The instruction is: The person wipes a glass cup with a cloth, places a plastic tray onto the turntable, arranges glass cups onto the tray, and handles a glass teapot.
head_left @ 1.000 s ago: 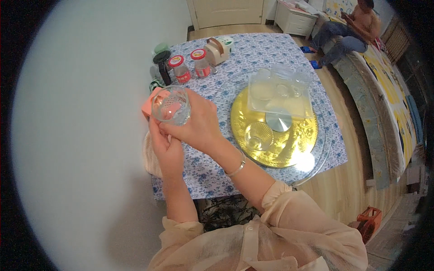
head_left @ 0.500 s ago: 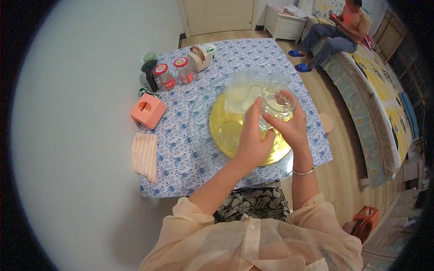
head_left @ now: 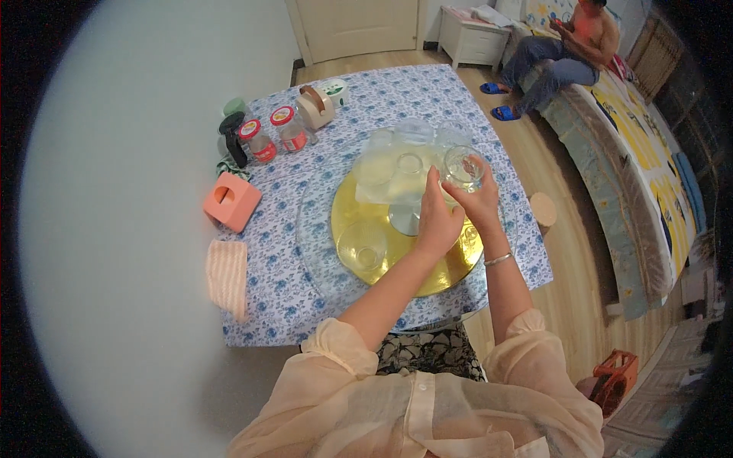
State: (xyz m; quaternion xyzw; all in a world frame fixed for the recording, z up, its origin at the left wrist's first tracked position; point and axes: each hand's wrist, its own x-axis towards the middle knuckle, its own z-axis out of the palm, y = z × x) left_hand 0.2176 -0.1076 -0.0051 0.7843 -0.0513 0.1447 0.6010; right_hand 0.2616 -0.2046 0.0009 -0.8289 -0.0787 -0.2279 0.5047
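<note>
Red-lidded clear jars (head_left: 272, 136), two of them with red and white labels, stand side by side at the far left of a table (head_left: 466, 95) covered in a blue and white floral cloth. Just left of them is a dark bottle (head_left: 233, 137); behind them sit a tan tape dispenser (head_left: 314, 108) and a round white tub with a green lid (head_left: 334, 90). A salmon-pink tissue box (head_left: 231, 201) rests at the table's left edge, with a folded, striped peach cloth (head_left: 227, 277) nearer the person.

At the centre lies a round gold tray (head_left: 397, 263) on a glass turntable, holding a clear pitcher and several upturned clear glasses (head_left: 405, 156). Both hands meet above the tray's far right side. The right hand (head_left: 479, 204) has its fingers wrapped around a small clear drinking glass (head_left: 463, 166), empty and upright with its mouth facing up. The left hand (head_left: 437, 221) is curled against the glass's left side, fingertips touching it.
</note>
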